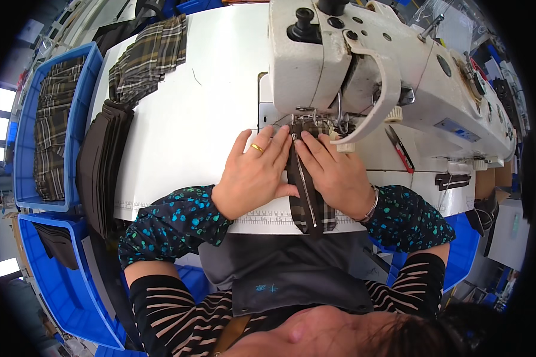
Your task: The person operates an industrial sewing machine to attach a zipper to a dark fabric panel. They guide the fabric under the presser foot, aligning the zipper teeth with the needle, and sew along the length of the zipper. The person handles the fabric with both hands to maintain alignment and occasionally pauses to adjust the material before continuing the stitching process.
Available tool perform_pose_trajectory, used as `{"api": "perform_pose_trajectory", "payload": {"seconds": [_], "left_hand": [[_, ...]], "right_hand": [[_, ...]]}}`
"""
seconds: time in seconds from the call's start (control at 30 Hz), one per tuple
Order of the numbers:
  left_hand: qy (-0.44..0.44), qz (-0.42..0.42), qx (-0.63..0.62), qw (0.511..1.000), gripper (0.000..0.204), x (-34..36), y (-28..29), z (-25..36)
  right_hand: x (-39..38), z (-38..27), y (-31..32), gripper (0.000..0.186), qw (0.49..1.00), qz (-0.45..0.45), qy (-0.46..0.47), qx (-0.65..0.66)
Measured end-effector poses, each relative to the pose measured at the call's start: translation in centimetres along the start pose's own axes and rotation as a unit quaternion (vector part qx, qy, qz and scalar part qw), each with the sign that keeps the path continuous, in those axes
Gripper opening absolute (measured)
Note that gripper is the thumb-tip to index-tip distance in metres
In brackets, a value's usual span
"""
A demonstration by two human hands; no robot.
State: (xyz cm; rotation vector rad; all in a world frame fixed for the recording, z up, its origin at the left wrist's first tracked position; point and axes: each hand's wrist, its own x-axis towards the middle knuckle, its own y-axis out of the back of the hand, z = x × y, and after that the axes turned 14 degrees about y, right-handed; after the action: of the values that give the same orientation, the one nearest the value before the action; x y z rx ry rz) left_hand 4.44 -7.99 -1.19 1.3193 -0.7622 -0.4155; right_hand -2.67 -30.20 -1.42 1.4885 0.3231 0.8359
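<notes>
Here at the centre of the frame, both bare hands lie palm-down, the action tight beneath the white metal head of a sewing machine (423,77) filling the upper right. The left hand (253,175) is laid out flat, fingers extended and fairly close together, thumb stretched off to the right, its tip at the left edge of a brown plaid fabric strip (327,219). On that strip, running from centre down to lower centre, sits a dark brown zipper with metal teeth (305,189)! The right hand (333,172) is flattened too, fingers slightly apart and pointing up the frame, the foremost fingertips beside the zipper. No pinch shows in either hand; what the undersides of the fingers press on, I cannot tell. Right of centre, red-handled thread snips (402,149) rest on the smooth white tabletop (220,83); upper left, a fanned stack of brown plaid pieces (149,59).
</notes>
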Motion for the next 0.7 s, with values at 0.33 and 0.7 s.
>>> {"api": "perform_pose_trajectory", "payload": {"seconds": [0.33,0.7], "left_hand": [[0.115,-0.05,0.031,0.992,0.112,1.6,0.1,-2.1],[-0.022,-0.048,-0.076,0.996,0.075,0.3,0.5,-0.8]], "right_hand": [[-0.1,0.1,-0.3,0.055,1.0,0.008,-0.001,-0.001],[0.1,-0.1,-0.5,0.042,1.0,0.013,-0.014,-0.003]]}}
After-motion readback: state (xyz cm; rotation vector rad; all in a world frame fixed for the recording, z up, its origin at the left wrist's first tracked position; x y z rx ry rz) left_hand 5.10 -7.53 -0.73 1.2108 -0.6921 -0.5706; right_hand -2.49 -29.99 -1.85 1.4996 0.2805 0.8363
